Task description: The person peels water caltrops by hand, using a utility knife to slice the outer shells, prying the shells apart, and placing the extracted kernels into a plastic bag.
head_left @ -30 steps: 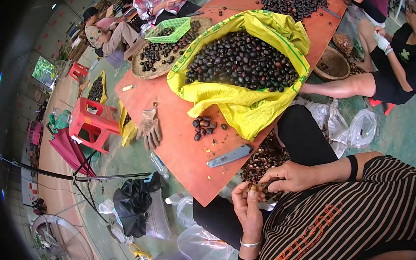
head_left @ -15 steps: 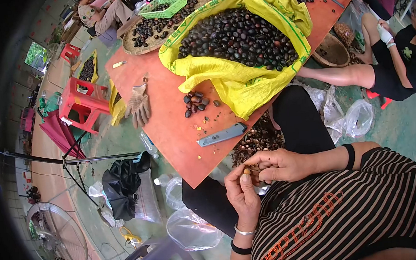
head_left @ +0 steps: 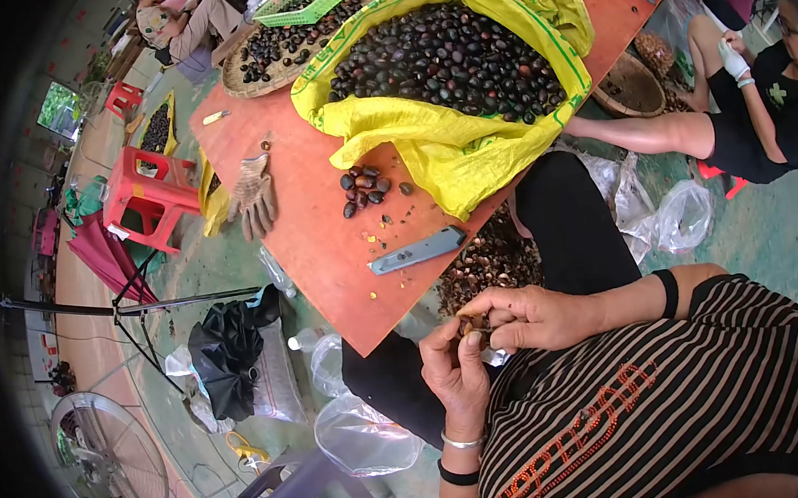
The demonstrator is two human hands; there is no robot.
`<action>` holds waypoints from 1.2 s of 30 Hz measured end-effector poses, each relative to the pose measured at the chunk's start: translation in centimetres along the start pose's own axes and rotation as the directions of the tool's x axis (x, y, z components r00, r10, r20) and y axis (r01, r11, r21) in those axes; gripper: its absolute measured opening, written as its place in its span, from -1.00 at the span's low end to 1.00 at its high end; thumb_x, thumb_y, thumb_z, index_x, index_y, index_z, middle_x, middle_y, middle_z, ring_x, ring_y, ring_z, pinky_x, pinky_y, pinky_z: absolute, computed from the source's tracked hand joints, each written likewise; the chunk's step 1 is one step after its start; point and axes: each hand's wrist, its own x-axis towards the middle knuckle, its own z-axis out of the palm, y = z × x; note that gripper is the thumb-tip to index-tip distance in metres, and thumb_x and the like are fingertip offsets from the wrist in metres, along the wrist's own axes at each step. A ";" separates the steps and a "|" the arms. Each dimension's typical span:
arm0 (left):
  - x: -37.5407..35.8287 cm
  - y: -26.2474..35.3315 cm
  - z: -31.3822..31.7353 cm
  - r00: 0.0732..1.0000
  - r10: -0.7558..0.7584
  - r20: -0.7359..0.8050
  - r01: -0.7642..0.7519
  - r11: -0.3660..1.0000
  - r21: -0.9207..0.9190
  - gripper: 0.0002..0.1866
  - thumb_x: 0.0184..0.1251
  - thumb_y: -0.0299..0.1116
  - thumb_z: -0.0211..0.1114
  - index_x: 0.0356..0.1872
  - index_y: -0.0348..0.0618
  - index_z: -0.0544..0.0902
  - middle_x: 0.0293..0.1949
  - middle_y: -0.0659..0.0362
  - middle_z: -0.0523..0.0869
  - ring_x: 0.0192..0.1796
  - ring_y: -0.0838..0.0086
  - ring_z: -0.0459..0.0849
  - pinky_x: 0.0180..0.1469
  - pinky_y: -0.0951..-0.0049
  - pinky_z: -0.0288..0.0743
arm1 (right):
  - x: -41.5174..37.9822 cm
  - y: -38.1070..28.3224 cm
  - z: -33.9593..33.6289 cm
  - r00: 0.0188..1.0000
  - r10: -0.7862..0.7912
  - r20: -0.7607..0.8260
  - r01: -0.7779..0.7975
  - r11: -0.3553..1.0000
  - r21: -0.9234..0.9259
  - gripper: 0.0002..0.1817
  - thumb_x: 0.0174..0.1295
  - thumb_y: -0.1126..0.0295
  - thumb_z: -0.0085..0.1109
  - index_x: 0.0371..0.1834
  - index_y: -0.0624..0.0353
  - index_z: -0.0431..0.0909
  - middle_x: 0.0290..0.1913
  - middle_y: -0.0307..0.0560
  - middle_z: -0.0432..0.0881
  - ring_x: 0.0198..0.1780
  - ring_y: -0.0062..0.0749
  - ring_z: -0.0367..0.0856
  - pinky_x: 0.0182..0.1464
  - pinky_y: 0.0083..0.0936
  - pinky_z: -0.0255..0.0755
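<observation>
Hands meeting low in front of the striped shirt, just off the near corner of the desk [head_left: 324, 256]. Left hand [head_left: 453, 377] curling upward, fingers half closed, pinching a small brown nut [head_left: 471, 331] at the fingertips. Right hand [head_left: 519, 316] closing over from the other side, thumb and forefinger gripping the same nut, so both hands touching across it. Nut sitting between the two sets of fingertips, above a heap of brown shells [head_left: 491, 265] on the floor by the knee.

Yellow sack [head_left: 447, 150] lying open on the desk, brimming with dark nuts. Small cluster of nuts [head_left: 363, 188] resting loose beside the sack, box cutter [head_left: 418, 249] lying nearer the desk's edge. Woven tray [head_left: 242, 78] farther off, carrying more nuts and a green basket [head_left: 306, 1].

Compared with half a second ago, hands drawing slightly tighter together around the nut, desk contents staying unmoved.
</observation>
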 end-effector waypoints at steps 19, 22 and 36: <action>0.7 0.5 0.5 0.971 -0.235 0.050 0.240 0.934 -0.263 -0.71 0.34 -0.40 0.20 0.03 -0.21 0.42 -0.17 0.16 0.58 -0.17 0.59 0.51 -0.11 0.56 0.44 | 0.1 1.6 -0.1 0.992 0.011 -0.126 0.010 0.986 0.166 -0.56 0.33 0.45 -0.02 0.26 0.26 0.19 -0.44 -0.31 0.44 -0.42 -0.72 0.36 -0.37 -0.71 0.33; 0.6 0.3 0.5 0.959 -0.267 0.091 0.281 0.867 -0.411 -0.74 0.30 -0.50 0.21 -0.01 -0.21 0.44 -0.17 0.24 0.52 -0.13 0.60 0.49 -0.04 0.59 0.42 | 0.0 1.5 0.5 0.999 0.039 -0.012 -0.036 0.982 0.188 -0.51 0.35 0.44 -0.02 0.31 0.24 0.13 -0.45 -0.29 0.43 -0.40 -0.71 0.37 -0.36 -0.70 0.32; 0.5 0.9 0.5 0.987 -0.154 0.040 0.158 0.981 -0.114 -0.73 0.23 -0.60 0.24 -0.10 -0.19 0.39 -0.24 0.26 0.47 -0.17 0.63 0.46 -0.07 0.64 0.35 | 0.1 2.9 -0.2 0.997 -0.033 -0.067 0.034 0.999 0.018 -0.55 0.33 0.43 -0.06 0.30 0.19 0.32 -0.42 -0.33 0.45 -0.43 -0.83 0.32 -0.37 -0.80 0.29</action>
